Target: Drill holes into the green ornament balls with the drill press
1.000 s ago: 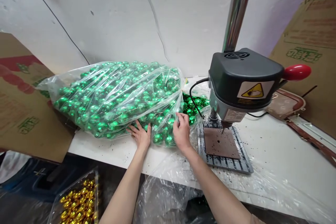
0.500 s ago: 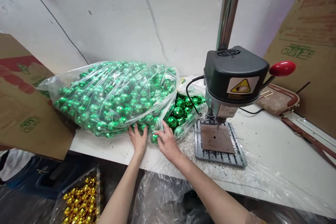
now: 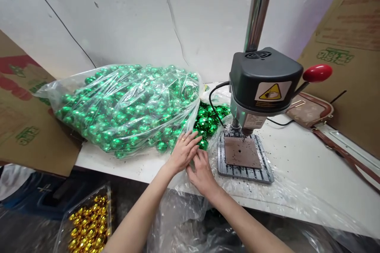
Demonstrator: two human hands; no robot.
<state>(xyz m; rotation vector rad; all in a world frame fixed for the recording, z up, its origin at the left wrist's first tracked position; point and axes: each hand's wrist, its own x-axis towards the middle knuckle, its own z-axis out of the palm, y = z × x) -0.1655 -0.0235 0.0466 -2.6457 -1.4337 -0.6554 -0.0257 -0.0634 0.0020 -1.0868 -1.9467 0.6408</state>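
A large clear plastic bag [image 3: 124,102] full of shiny green faceted balls lies on its side on the table. At its mouth, loose green balls [image 3: 204,122] spill onto clear plastic. My left hand [image 3: 184,150] reaches over the near edge of the mouth, fingers stretched out and touching the plastic beside the balls. Just right of it and partly beneath its fingers, my right hand [image 3: 203,172] has its fingers bent and drawn together. Whatever lies within those fingers is hidden.
A bench drill press [image 3: 264,83] with a red-knobbed lever stands right of the hands, dark shavings around its base [image 3: 246,168]. A brown handbag [image 3: 314,108] lies behind it. Cardboard boxes [image 3: 26,110] flank the table. Below left is a clear tray [image 3: 110,205] of gold balls.
My left hand has moved right from the bag's lower edge to the mouth, beside my right hand. My right hand has shifted slightly right and down, its fingers more curled. The view has shifted slightly.
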